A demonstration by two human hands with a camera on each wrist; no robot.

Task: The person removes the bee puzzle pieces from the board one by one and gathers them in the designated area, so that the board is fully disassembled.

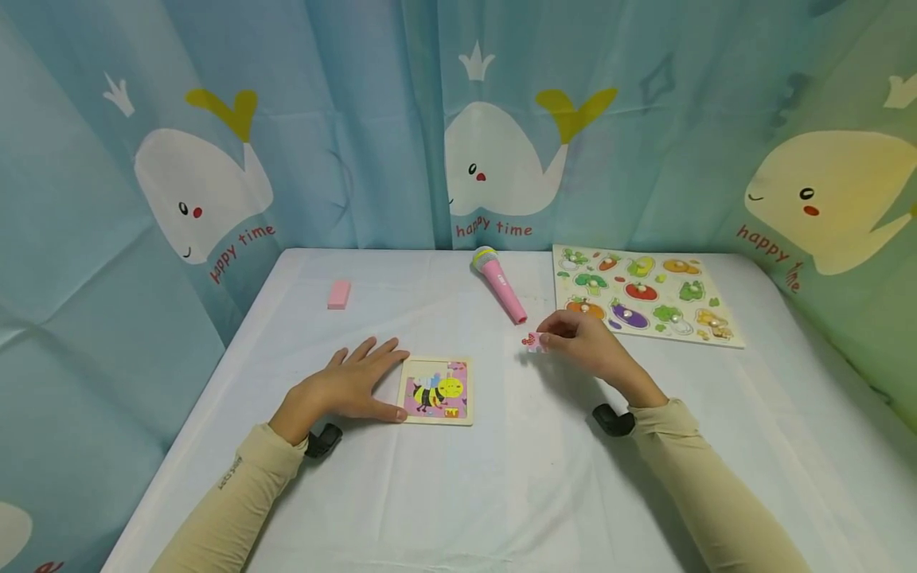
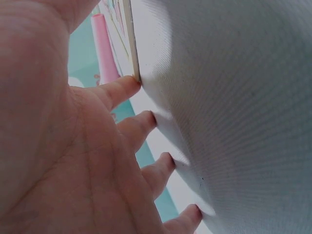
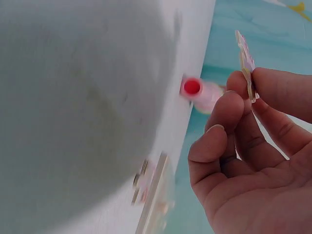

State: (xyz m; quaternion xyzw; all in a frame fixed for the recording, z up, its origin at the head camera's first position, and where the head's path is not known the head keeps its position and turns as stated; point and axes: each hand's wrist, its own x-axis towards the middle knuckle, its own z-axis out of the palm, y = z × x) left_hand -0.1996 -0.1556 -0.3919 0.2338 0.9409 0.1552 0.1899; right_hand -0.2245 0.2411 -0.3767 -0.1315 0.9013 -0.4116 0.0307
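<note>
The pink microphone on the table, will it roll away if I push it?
The microphone would probably roll if pushed sideways, as its end looks round. It might curve, because its head is wider than its tapering handle. It's likely stiff, too, since the handle looks straight and unbent.

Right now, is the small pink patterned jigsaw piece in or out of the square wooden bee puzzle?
Out: the right hand pinches the piece above the white table, apart from the puzzle.
</note>
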